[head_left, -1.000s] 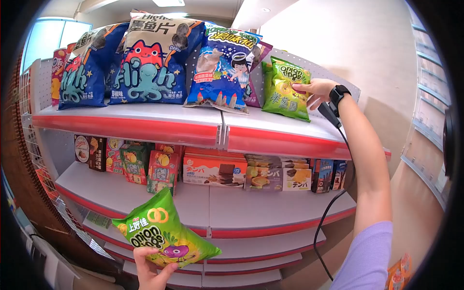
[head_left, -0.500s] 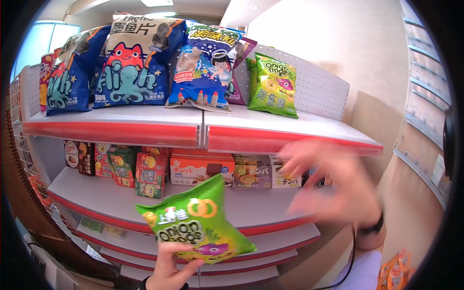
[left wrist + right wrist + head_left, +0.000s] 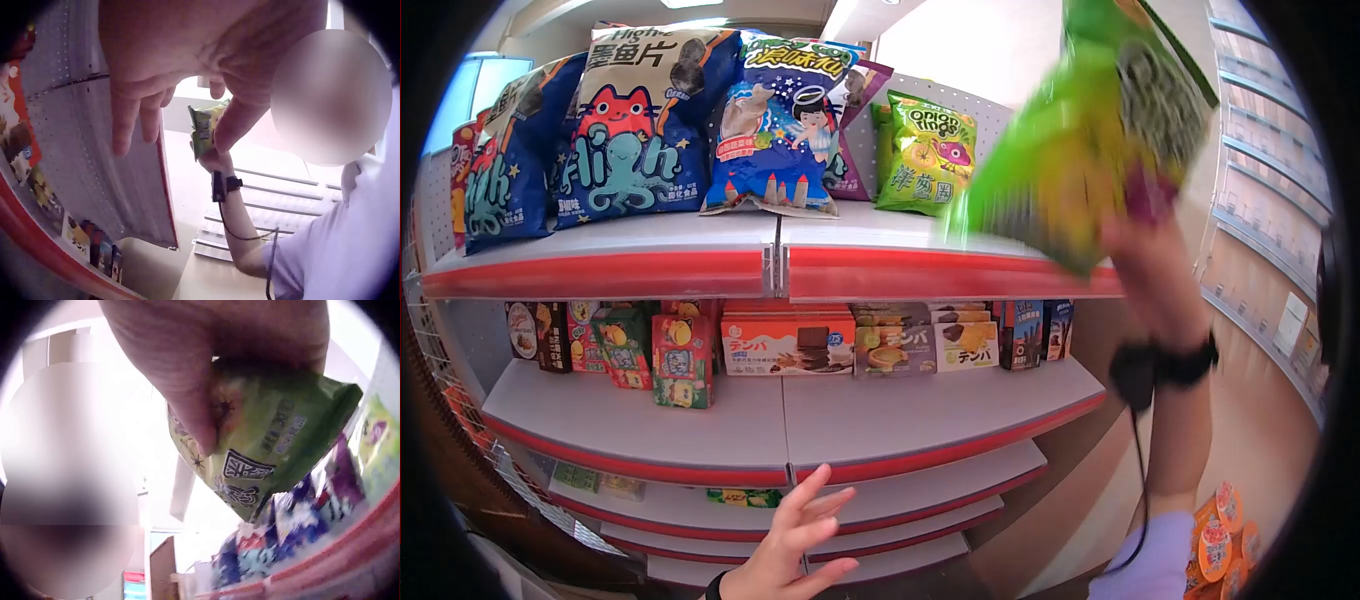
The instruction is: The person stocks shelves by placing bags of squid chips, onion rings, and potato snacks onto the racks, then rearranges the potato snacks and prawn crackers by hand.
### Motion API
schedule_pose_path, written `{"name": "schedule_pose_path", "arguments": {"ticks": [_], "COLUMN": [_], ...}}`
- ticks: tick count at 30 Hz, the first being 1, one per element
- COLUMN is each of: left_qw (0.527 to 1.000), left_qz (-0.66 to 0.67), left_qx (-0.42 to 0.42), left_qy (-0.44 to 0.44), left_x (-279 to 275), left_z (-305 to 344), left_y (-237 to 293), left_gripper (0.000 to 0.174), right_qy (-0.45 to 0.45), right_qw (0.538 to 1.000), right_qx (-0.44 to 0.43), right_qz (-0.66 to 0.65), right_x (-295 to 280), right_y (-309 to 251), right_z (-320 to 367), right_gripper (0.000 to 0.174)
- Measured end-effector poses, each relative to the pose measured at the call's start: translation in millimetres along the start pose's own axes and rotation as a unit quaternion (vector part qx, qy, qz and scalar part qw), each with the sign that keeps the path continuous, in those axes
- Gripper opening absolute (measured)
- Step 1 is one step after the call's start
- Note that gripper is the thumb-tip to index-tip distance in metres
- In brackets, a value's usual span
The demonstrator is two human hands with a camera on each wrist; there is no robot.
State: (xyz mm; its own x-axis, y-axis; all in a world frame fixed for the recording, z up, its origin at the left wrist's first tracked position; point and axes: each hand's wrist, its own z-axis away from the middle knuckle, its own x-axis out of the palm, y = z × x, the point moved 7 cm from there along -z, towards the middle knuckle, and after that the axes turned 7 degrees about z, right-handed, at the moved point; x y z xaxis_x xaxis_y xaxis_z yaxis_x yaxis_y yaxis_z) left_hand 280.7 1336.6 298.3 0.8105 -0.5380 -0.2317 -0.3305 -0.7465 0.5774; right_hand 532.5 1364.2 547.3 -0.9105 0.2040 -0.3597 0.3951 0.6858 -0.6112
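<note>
My right hand (image 3: 1150, 270) grips a green onion rings bag (image 3: 1090, 130) by its lower part, raised at the upper right in front of the top shelf; motion blurs it. In the right wrist view the thumb of my right hand (image 3: 231, 362) presses on the face of the bag (image 3: 269, 437). My left hand (image 3: 795, 545) is empty with fingers spread, low in front of the lower shelves. Another green onion rings bag (image 3: 925, 155) stands upright on the top shelf, left of the raised bag.
Large blue snack bags (image 3: 635, 130) and a blue bag with a castle print (image 3: 775, 130) stand on the top shelf (image 3: 650, 240). Boxed snacks (image 3: 790, 345) line the shelf below. Orange packs (image 3: 1220, 540) lie at the lower right, and a cable hangs from my right wrist.
The onion rings bag from my left hand is now in my right hand, raised to the upper right. My left hand has let go and spread its fingers. The view has shifted right.
</note>
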Motion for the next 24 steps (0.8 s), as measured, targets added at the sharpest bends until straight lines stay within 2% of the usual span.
{"name": "schedule_pose_path", "arguments": {"ticks": [1,3,4,5,7,9,10,11,12,13,14,16,20,21,23,24], "left_qw": [1.000,0.979,0.973,0.973,0.986,0.978,0.969,0.969,0.955,0.936,0.936,0.902,0.887,0.887,0.890,0.890], "left_qz": [0.000,0.063,0.058,0.057,0.045,0.044,0.045,0.043,0.033,0.023,0.022,-0.019,-0.059,-0.058,-0.176,-0.175], "left_qx": [-0.002,-0.056,-0.031,-0.030,-0.115,-0.142,-0.171,-0.169,-0.210,-0.252,-0.252,-0.299,-0.303,-0.304,-0.336,-0.335], "left_qy": [0.000,0.183,0.219,0.219,0.114,0.144,0.171,0.172,0.208,0.244,0.245,0.312,0.344,0.342,0.254,0.254], "left_x": [5,-7,-8,-14,-21,-29,-34,-37,-44,-52,-55,-69,-72,-72,-67,-63], "left_z": [7,24,24,29,48,68,80,91,106,121,129,150,153,155,154,152], "left_y": [-3,-19,-12,-6,-4,-5,-8,-7,-11,-15,-12,-10,-2,-4,-10,-11], "left_gripper": [0.075,0.068,0.052,0.052,0.073,0.071,0.069,0.069,0.066,0.064,0.064,0.058,0.049,0.049,0.046,0.046], "right_qy": [0.018,-0.049,-0.065,-0.095,-0.139,-0.205,-0.205,-0.210,-0.214,-0.215,-0.219,-0.221,-0.206,-0.194,-0.192,-0.144], "right_qw": [0.997,0.998,0.995,0.989,0.984,0.964,0.964,0.956,0.945,0.945,0.944,0.943,0.937,0.938,0.938,0.948], "right_qx": [-0.067,0.007,0.046,0.078,0.111,0.167,0.164,0.193,0.221,0.220,0.207,0.197,0.219,0.215,0.205,0.184], "right_qz": [-0.013,0.027,0.065,0.077,0.021,0.039,0.039,0.076,0.113,0.113,0.133,0.150,0.178,0.192,0.205,0.215], "right_x": [-5,-7,-12,-2,10,24,23,23,22,22,22,20,9,5,-5,-18], "right_y": [-7,16,38,50,83,106,107,109,112,109,107,108,113,110,102,96], "right_z": [-26,-73,-92,-101,-116,-115,-115,-112,-110,-111,-112,-114,-114,-112,-103,-100], "right_gripper": [0.047,0.043,0.042,0.045,0.047,0.050,0.050,0.054,0.058,0.058,0.061,0.063,0.075,0.078,0.083,0.088]}}
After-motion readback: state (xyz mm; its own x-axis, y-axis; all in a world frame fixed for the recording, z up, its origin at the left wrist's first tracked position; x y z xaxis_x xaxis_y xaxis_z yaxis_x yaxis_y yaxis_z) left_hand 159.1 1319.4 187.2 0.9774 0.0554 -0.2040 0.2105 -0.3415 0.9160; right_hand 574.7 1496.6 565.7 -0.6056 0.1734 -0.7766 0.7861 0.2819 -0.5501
